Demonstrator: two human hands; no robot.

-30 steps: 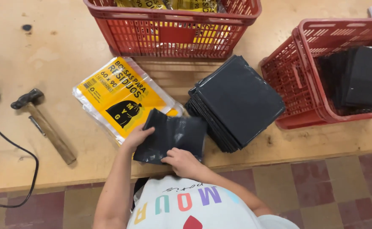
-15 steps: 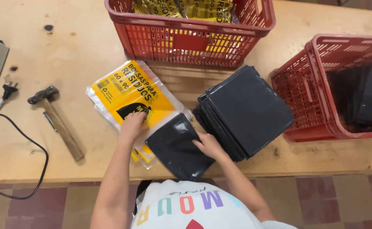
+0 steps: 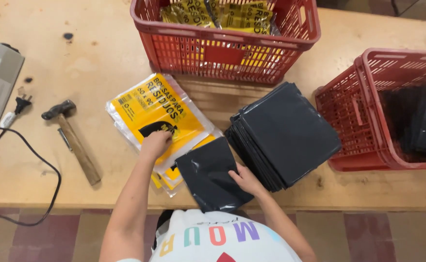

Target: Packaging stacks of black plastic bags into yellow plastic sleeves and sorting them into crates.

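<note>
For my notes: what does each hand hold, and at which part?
Right hand holds the folded black bag at its right edge. Left hand presses the yellow printed sleeve; grip unclear.

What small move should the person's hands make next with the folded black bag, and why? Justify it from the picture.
Probably slide the folded black bag into the top yellow printed sleeve. The left hand rests on that sleeve at its near edge, the right hand holds the bag's right edge, and the bag already lies against the sleeves.
</note>
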